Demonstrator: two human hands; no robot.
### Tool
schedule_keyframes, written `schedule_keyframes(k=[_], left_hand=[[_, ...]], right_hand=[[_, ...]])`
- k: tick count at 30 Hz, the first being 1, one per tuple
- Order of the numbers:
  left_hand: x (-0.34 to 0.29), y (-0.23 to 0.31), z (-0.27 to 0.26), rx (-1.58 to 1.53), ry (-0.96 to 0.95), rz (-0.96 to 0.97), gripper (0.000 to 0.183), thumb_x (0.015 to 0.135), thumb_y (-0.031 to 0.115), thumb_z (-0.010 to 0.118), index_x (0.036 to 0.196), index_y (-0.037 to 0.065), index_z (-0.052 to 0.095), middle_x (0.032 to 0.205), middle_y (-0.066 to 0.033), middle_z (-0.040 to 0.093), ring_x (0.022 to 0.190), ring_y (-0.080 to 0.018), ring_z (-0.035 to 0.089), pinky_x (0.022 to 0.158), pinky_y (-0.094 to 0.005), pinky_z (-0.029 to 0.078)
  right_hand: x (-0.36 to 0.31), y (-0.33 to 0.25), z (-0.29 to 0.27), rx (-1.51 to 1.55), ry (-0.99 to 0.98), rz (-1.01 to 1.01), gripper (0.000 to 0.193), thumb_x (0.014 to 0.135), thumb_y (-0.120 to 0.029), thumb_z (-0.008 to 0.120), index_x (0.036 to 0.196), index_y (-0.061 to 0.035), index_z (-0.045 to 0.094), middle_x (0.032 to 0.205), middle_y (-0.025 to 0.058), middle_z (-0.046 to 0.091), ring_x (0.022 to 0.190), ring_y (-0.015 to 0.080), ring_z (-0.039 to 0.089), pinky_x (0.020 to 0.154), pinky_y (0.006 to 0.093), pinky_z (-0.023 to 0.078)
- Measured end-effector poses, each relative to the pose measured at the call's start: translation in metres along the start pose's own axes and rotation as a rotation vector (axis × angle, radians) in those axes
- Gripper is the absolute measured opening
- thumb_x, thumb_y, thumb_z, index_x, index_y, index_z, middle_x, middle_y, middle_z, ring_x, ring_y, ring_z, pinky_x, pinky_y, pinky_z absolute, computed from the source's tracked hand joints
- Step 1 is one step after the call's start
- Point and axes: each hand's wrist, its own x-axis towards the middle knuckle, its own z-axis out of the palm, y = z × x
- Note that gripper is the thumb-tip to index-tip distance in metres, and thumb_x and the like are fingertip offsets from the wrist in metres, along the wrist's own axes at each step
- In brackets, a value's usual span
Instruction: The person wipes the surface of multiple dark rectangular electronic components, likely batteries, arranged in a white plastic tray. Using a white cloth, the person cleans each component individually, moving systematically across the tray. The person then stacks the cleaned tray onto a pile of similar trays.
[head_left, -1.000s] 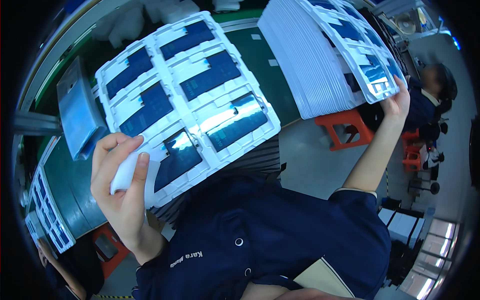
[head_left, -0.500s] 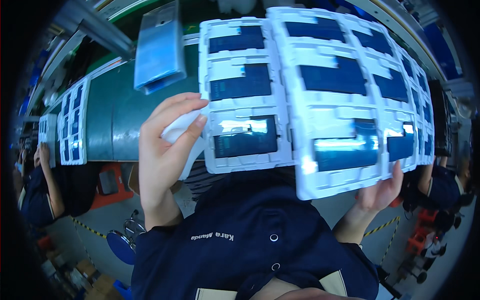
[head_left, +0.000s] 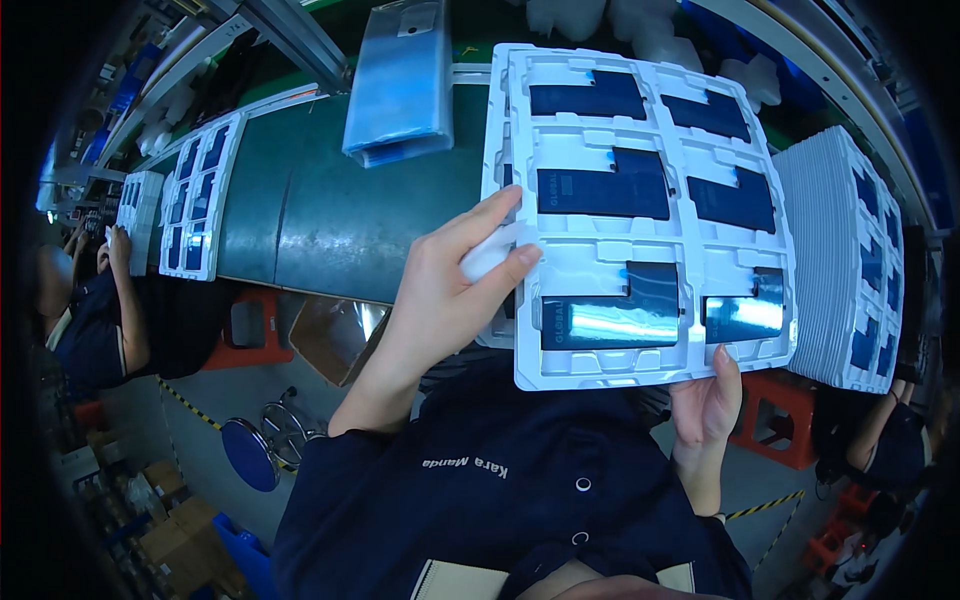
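Note:
A white moulded plastic tray (head_left: 610,245) tilts in front of me, with dark flat L-shaped pieces, like phone batteries, in its pockets. My right hand (head_left: 708,400) grips its near right edge, thumb on top and fingers partly hidden beneath. At the left edge is my left hand (head_left: 455,285), closed round a crumpled white cloth (head_left: 488,255), its thumb and fingertips against the tray's side. Another white tray (head_left: 497,120) lies underneath, mostly covered; its left border shows. Whether the two trays touch all over, I cannot tell.
A tall stack of filled trays (head_left: 825,260) stands on the right. Behind lies a clear plastic sleeve (head_left: 400,90) on the green bench (head_left: 320,200). Farther left are more trays (head_left: 200,200) and a co-worker (head_left: 100,300). Below are a cardboard box (head_left: 335,340) and a round stool (head_left: 250,455).
The upper tray has moved left from beside the stack and now covers most of the lower tray. My right hand came with it; my left hand now meets its left edge.

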Motion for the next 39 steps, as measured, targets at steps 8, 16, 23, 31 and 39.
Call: schedule_keyframes(k=[8,16,23,31,39], left_hand=[[-0.001,-0.005,0.005,-0.007,0.077,-0.083,0.048,0.081,-0.001,0.066,0.127,-0.006,0.053,0.115,-0.0129,0.062,0.098,-0.0091,0.057,0.084,-0.0223,0.046],[0.003,-0.010,0.008,0.199,0.112,0.019,0.049,0.081,0.001,0.065,0.128,-0.005,0.052,0.129,-0.0176,0.056,0.120,-0.0210,0.051,0.099,-0.0299,0.039],[0.001,0.001,0.002,-0.004,0.177,0.042,0.042,0.080,0.000,0.066,0.121,-0.004,0.056,0.108,-0.0127,0.063,0.097,-0.0175,0.061,0.083,-0.0272,0.047],[0.001,0.011,-0.003,-0.406,0.288,-0.071,0.047,0.080,-0.004,0.064,0.125,-0.004,0.052,0.077,0.0018,0.056,0.066,-0.0026,0.047,0.060,-0.0178,0.037],[-0.001,-0.014,-0.008,-0.882,0.314,-0.114,0.049,0.079,0.003,0.066,0.123,-0.009,0.048,0.074,-0.0006,0.055,0.057,-0.0054,0.043,0.056,-0.0241,0.037]], right_hand=[[-0.001,-0.008,0.027,-0.229,0.031,0.057,0.042,0.092,-0.003,0.055,0.131,0.0032,0.040,0.123,0.0170,0.054,0.110,0.0268,0.060,0.087,0.0405,0.057],[0.001,-0.053,0.025,-0.237,-0.062,0.677,0.041,0.101,-0.020,0.038,0.128,0.0105,0.042,0.119,0.0287,0.056,0.107,0.0370,0.061,0.080,0.0431,0.059],[-0.011,-0.084,0.033,-0.917,-0.382,0.526,0.042,0.098,-0.025,0.044,0.096,0.0112,0.066,0.083,0.0207,0.069,0.068,0.0213,0.069,0.058,0.0243,0.053],[0.043,0.010,0.099,-1.225,-0.494,-0.113,0.022,0.080,-0.012,0.070,0.098,0.0008,0.067,0.081,0.0109,0.067,0.068,0.0174,0.063,0.062,0.0267,0.048],[0.048,0.044,0.111,-1.981,-0.876,-0.582,0.079,0.058,-0.019,0.082,0.129,-0.0053,0.049,0.125,0.0131,0.048,0.116,0.0326,0.046,0.097,0.0467,0.038]])
